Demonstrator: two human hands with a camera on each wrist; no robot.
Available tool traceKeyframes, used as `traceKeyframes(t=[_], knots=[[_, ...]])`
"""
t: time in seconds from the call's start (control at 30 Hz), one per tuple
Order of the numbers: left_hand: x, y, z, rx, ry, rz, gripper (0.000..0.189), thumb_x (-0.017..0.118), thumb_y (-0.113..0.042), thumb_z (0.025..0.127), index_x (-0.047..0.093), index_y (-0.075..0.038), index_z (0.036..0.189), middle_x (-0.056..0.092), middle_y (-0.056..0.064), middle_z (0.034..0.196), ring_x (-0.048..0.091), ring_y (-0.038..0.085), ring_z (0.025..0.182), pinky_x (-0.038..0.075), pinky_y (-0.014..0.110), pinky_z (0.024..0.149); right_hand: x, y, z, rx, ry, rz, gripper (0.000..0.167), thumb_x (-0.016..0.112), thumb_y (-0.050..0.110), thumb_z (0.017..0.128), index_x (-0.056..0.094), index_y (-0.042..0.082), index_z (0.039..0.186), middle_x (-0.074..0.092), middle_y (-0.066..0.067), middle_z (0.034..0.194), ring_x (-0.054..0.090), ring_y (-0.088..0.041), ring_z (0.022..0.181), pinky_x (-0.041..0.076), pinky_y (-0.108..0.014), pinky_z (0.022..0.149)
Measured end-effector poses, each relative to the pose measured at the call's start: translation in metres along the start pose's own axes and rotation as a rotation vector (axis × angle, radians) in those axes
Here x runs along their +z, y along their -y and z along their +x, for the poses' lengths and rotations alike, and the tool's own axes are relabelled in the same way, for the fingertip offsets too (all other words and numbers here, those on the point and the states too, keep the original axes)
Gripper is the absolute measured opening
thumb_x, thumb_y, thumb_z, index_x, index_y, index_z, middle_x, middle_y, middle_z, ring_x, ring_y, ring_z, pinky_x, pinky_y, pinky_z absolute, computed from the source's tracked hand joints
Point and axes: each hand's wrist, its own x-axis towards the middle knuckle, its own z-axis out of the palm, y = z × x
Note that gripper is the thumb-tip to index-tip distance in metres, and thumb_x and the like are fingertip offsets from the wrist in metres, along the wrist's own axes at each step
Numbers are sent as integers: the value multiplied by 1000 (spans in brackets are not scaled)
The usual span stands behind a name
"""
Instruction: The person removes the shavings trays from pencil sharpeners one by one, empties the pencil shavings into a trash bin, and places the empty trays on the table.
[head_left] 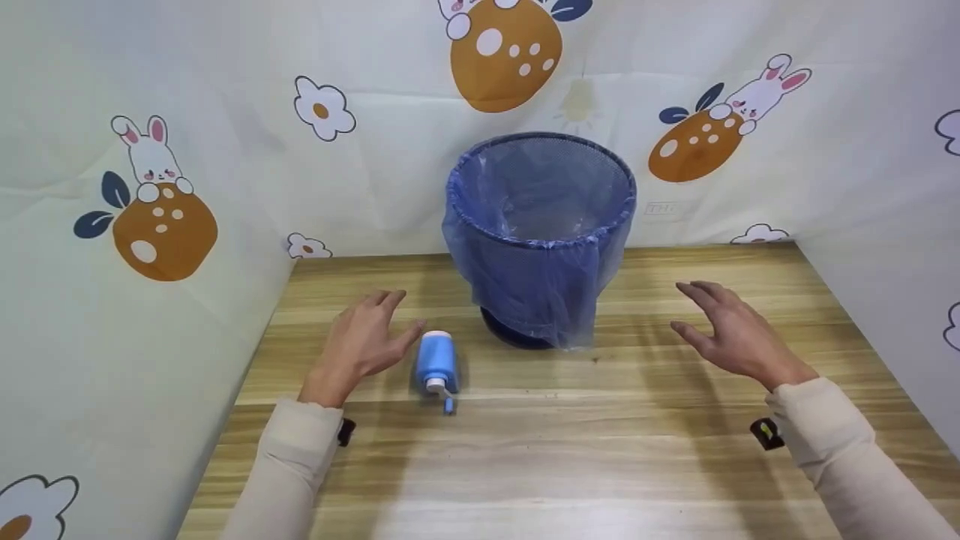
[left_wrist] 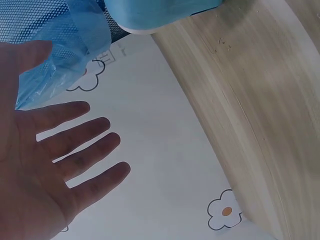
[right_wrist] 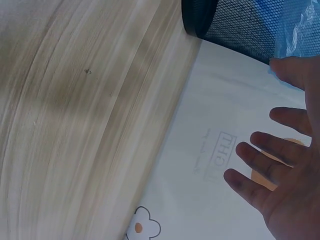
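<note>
My left hand (head_left: 364, 341) hovers over the left of the table, fingers spread and holding nothing. Just right of its thumb lies a small blue bottle (head_left: 436, 354) on its side, its white neck toward me and a small blue cap hanging off by a strap. In the left wrist view part of the blue bottle (left_wrist: 155, 12) shows at the top edge. My right hand (head_left: 735, 334), also with spread fingers and nothing in it, is above the right side. Between the hands, farther back, stands a dark mesh bin (head_left: 517, 334) lined with a translucent blue bag (head_left: 540, 285).
The wooden table (head_left: 525, 457) meets white printed cloth walls (head_left: 390, 180) at the back and on both sides. The bin stands close to the back wall, and the bag is folded over its rim and hangs down outside.
</note>
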Motion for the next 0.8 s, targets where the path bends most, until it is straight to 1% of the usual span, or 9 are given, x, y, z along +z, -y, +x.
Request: traceKeyframes(t=[0.2, 0.4, 0.57, 0.8], knots=[[6, -4, -1, -2, 6, -23, 70, 59, -48, 94, 51, 3, 140, 54, 27, 137, 53, 44, 125, 45, 57, 100, 3, 3, 0, 8, 27, 16, 63, 61, 33, 98, 42, -2, 147, 41, -31, 145, 41, -53, 130, 34, -69, 101], [12, -8, -3, -40, 58, -33, 75, 58, -50, 94, 46, 4, 144, 50, 29, 141, 49, 45, 130, 42, 58, 103, 5, 5, -1, 13, 47, 11, 64, 60, 34, 99, 41, -1, 148, 40, -31, 145, 41, -53, 130, 35, -69, 102], [15, -11, -4, -66, 85, -54, 76, 58, -50, 94, 44, 5, 145, 47, 29, 143, 46, 44, 132, 39, 59, 106, 5, 5, -2, 3, 40, 10, 63, 62, 32, 98, 41, -2, 147, 40, -32, 145, 42, -54, 129, 35, -68, 101], [21, -13, -4, -76, 100, -35, 76, 60, -47, 93, 45, 8, 143, 48, 31, 141, 48, 45, 130, 40, 55, 107, 8, 6, -3, -7, 33, 6, 63, 63, 30, 97, 42, -2, 147, 40, -31, 145, 43, -53, 128, 37, -68, 100]])
